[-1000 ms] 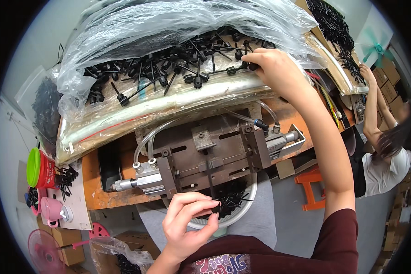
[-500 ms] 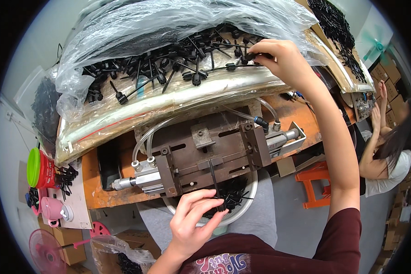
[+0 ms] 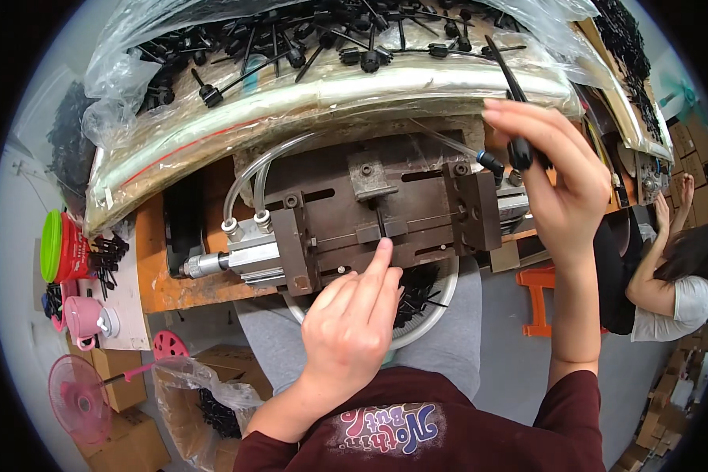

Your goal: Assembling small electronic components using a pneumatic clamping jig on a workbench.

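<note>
In front of me a dark metal fixture lies on the bench, with a cylinder at each side. A thin black rod sits at its middle, between small blocks below a bolted bracket. My left hand has its index finger stretched out, the tip against the near end of that rod; it grips nothing, and its thumb is hidden. Raised above the fixture's right side, my right hand is closed on a black plastic stem with a thick knobbed end, its thin tip pointing up and away.
Behind the fixture, a pile of black stems lies on a plastic-wrapped board. A white basket of black parts is over my lap. Clear air tubes loop at left. Another person works at far right, near an orange stool.
My right hand has come back from the pile with a black stem. My left hand has gone from pinching the rod's near end to pressing it with one finger, and the rod sits farther in.
</note>
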A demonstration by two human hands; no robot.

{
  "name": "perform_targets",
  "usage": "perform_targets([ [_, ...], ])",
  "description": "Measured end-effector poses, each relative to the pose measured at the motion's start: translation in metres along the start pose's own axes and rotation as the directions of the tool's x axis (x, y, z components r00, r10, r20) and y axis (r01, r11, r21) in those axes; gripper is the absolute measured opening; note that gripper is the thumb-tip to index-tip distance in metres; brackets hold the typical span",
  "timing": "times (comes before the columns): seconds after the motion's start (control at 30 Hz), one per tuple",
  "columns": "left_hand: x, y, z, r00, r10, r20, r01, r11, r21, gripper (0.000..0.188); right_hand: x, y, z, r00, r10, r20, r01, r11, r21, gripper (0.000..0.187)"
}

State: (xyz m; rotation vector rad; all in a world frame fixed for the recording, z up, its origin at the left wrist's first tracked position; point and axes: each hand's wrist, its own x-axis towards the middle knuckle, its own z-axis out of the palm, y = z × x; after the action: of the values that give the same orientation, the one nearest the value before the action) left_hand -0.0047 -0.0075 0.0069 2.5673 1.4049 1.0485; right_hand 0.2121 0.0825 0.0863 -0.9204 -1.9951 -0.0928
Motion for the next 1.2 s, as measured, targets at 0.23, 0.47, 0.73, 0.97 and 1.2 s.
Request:
perform_targets([
  [0.23,0.004,0.0,0.0,1.0,0.007,0.024,-0.008,0.998,0.064,0.024,-0.03,-0.019,0.002,0.998,0.067,0.0,-0.067,0.993,0.095,0.039],
  [0.47,0.006,-0.001,-0.001,0.997,-0.029,0.068,0.028,0.999,0.022,0.025,-0.052,-0.032,0.009,0.996,0.094,-0.005,-0.092,0.987,0.135,0.04],
  [0.73,0.013,0.004,-0.01,0.994,-0.067,0.089,0.066,0.998,0.015,0.025,-0.054,-0.045,0.009,0.996,0.076,0.035,-0.081,0.987,0.141,0.038],
  [0.97,0.012,0.0,-0.007,0.994,-0.058,0.098,0.062,0.997,-0.038,0.026,-0.075,-0.048,0.021,0.999,0.047,0.002,-0.047,0.994,0.1,0.039],
  [1.2,0.009,0.018,-0.026,0.967,-0.252,0.032,0.213,0.737,-0.641,0.038,-0.083,-0.074,0.04,0.996,-0.061,0.061,0.062,0.998,-0.015,0.032],
])
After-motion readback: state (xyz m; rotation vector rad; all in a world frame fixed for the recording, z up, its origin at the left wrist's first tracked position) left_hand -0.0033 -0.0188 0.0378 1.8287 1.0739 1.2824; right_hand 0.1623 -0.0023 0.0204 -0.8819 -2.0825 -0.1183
